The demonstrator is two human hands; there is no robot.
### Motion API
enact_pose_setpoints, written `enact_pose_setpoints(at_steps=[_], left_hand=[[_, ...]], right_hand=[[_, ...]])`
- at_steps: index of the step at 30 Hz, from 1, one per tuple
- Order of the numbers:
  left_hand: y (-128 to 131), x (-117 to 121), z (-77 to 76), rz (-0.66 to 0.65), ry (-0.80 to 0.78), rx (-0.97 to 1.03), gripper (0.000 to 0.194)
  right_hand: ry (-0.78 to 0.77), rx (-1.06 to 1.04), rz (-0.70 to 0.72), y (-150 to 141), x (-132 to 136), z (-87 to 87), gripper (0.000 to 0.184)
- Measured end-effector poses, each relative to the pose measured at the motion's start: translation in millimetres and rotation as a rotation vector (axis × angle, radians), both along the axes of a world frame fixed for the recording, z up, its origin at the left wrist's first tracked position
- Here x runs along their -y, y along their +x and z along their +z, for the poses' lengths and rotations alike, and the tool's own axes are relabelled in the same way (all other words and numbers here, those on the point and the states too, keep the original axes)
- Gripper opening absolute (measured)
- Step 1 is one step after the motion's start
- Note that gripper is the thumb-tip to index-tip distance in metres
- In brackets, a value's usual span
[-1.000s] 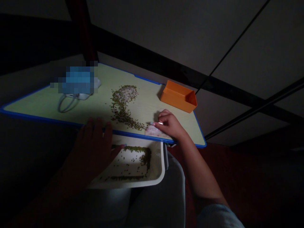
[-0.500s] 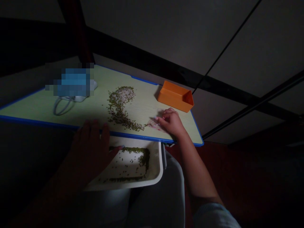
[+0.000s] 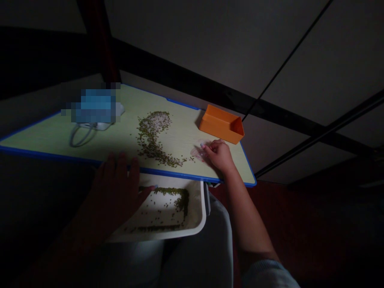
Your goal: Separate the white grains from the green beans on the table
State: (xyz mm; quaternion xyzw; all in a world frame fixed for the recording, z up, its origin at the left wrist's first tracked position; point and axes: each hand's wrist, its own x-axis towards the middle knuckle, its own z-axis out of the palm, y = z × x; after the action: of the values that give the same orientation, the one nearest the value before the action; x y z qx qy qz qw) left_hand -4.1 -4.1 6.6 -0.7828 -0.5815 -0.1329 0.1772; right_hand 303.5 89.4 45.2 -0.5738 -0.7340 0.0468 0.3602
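My left hand (image 3: 115, 188) lies in shadow over the near table edge and the white tray (image 3: 196, 230), fingers stretched out and thumb along the tray's inside. It holds nothing visible. My right hand (image 3: 220, 155) is on the tabletop with its fingers curled together. Against its fingertips lies a pale pinkish patch (image 3: 198, 153) with small red specks; its kind is unclear. What the fingers hold, if anything, is hidden. To the left, small green beans (image 3: 147, 142) mixed with whitish grains spread in a curved heap. More green beans (image 3: 182, 198) line the tray.
An orange open box (image 3: 220, 124) stands at the right rear of the pale table (image 3: 183, 126) with blue edging. A blurred-out blue item (image 3: 97, 106) with a looped grey cord (image 3: 78, 138) sits at the left. Panels rise behind.
My right hand has shifted slightly right, and the pale patch has moved with it, away from the tail of the bean heap. My left hand stays in place.
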Motion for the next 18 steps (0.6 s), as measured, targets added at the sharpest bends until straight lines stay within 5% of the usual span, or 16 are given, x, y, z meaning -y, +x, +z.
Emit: enact_pose_setpoints(at_steps=[8,18], left_hand=[[1,0,-2.4,0.003,-0.003,0.030,0.078],[1,-1,-1.1,0.021,0.007,-0.061,0.080]], right_hand=[[-0.088,-0.059,0.264,-5,4,8.9,0.051],[-0.114,-0.015,0.188,-3,2,3.9,0.047]])
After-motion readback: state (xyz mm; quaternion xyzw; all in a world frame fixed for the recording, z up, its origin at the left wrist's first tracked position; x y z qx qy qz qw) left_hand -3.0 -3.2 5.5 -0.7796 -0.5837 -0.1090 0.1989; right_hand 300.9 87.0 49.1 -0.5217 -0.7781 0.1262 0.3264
